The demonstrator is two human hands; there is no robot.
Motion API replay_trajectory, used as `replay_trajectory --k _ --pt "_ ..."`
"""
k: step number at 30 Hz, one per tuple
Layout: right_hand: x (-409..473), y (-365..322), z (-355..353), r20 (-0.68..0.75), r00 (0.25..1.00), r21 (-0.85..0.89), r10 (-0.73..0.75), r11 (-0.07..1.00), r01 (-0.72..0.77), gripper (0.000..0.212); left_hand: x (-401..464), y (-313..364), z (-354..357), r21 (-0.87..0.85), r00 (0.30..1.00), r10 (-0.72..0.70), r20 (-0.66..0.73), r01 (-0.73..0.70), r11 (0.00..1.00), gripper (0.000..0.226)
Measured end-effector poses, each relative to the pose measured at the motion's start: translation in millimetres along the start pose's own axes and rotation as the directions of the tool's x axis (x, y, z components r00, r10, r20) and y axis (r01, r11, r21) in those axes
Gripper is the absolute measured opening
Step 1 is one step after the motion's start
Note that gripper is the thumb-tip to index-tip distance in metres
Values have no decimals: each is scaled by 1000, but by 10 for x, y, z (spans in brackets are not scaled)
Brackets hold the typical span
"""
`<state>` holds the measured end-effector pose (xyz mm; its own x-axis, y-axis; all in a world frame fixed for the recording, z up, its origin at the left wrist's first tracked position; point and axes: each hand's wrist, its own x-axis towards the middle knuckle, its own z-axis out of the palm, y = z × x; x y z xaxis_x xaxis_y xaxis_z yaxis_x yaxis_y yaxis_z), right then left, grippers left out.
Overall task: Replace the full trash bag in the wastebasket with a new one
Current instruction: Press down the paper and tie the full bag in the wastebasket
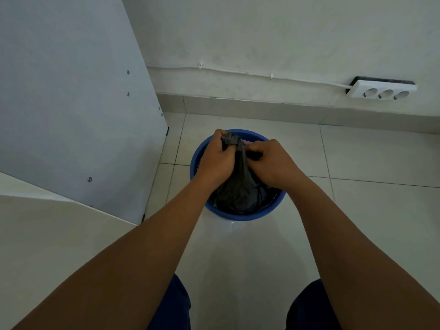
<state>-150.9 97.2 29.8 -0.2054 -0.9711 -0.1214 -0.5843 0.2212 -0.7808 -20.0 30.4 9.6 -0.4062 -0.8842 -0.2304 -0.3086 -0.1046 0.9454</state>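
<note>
Bag neck [234,144] hidden in hands [245,160]

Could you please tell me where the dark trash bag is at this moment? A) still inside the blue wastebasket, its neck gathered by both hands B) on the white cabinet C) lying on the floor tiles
A: the trash bag sits inside the wastebasket, its neck gripped by the left hand and right hand.

One head-worn wide-angle view looks steeply down and forward, close over the blue wastebasket [240,216] on the floor.
</note>
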Motion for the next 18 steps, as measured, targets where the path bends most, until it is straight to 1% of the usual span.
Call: replay_trajectory --k 2,4,5,7,9,10,11,13,15,16,17,18 --pt "-51 -1 -72 37 996 191 77 978 -82 31 -5 32 -3 -5 996 -28 -85 27 1000 17" --pt "-73 19 -103 8 989 368 150 919 -142 28 -10 37 -2 -68 991 -56 -123 48 997 17" --pt "-71 35 -102 -44 984 403 170 905 -139 24 -15 39 2 -120 989 -75 -126 60 991 15" --pt "-45 64 -88 -150 967 400 205 907 -131 19 -38 46 7 -213 988 -111 -107 86 973 19" --pt "-12 79 -66 -214 947 386 238 912 -141 14 -51 39 35 -264 994 -110 -19 101 959 26" --pt "-3 81 -59 -236 941 388 243 911 -138 12 -62 43 46 -229 996 -82 29 86 970 25" --pt "3 79 -65 -258 936 389 241 912 -127 10 -74 48 55 -145 997 -33 74 43 989 26" --pt "1 60 -106 -276 933 382 230 917 -113 8 -84 -1 50 56 985 92 146 -101 993 44" --pt "-12 33 -159 -228 950 389 213 915 -112 10 -71 -70 33 136 953 213 215 -245 960 57" --pt "-23 10 -181 -188 961 393 204 912 -117 11 -59 -99 33 158 935 254 248 -298 942 56" --pt "-20 3 -195 -161 968 381 190 917 -116 12 -45 -112 40 184 926 277 256 -328 926 49" --pt "-15 1 -205 -158 972 352 172 930 -107 13 -30 -113 59 220 931 285 230 -335 916 37"
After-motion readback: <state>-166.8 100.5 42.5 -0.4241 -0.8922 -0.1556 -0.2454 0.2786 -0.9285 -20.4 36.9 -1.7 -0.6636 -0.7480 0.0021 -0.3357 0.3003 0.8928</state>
